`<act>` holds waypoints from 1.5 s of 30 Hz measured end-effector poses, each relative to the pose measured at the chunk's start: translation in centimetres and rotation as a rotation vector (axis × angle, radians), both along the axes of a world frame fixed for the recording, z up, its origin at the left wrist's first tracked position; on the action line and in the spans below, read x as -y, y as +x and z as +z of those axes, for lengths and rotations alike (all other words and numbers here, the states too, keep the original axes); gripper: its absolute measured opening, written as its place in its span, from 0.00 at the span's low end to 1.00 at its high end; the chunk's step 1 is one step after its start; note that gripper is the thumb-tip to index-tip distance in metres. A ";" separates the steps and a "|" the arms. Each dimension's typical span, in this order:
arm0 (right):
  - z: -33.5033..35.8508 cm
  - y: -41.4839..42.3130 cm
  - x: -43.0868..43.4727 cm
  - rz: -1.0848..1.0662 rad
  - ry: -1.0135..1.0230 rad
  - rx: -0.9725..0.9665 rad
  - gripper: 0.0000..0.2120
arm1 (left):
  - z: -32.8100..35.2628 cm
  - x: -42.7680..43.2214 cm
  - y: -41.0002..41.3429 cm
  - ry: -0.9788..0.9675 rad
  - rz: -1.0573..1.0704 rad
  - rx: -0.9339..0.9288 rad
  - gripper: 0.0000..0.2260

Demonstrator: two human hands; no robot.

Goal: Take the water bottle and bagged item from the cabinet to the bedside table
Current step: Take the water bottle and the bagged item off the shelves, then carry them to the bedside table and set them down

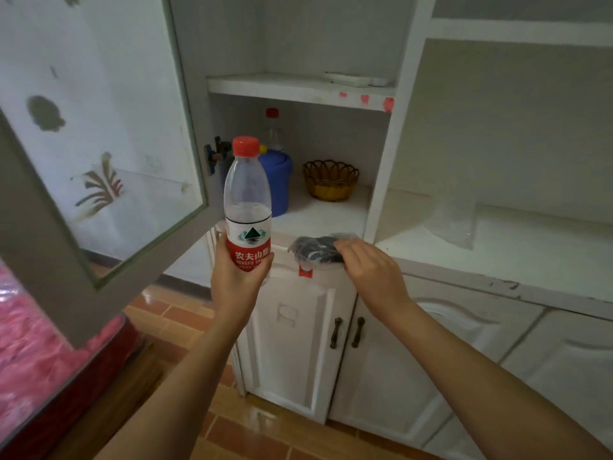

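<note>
Both hands are in front of the white cabinet [384,180]: the left hand [237,277] grips the water bottle [248,207] around its red label and holds it upright, and the right hand [368,265] is closed over the bagged item [315,250], a dark thing in clear plastic, at the front edge of the open shelf. Behind the bottle, deeper on that same shelf, stand a blue container [278,180], another bottle with red cap [272,127] and a small brown basket [330,179]. On the left the glass door [99,134] stands open.
</note>
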State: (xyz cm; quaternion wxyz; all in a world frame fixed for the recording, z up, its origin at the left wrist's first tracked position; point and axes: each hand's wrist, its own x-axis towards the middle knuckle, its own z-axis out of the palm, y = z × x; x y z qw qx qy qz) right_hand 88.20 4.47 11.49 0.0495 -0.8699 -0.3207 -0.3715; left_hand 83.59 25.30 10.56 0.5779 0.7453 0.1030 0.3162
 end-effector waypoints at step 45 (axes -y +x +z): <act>-2.9 -59.9 -34.2 1.520 0.055 -0.009 0.13 | -1.9 -10.1 -79.7 -0.002 1.575 -0.049 0.27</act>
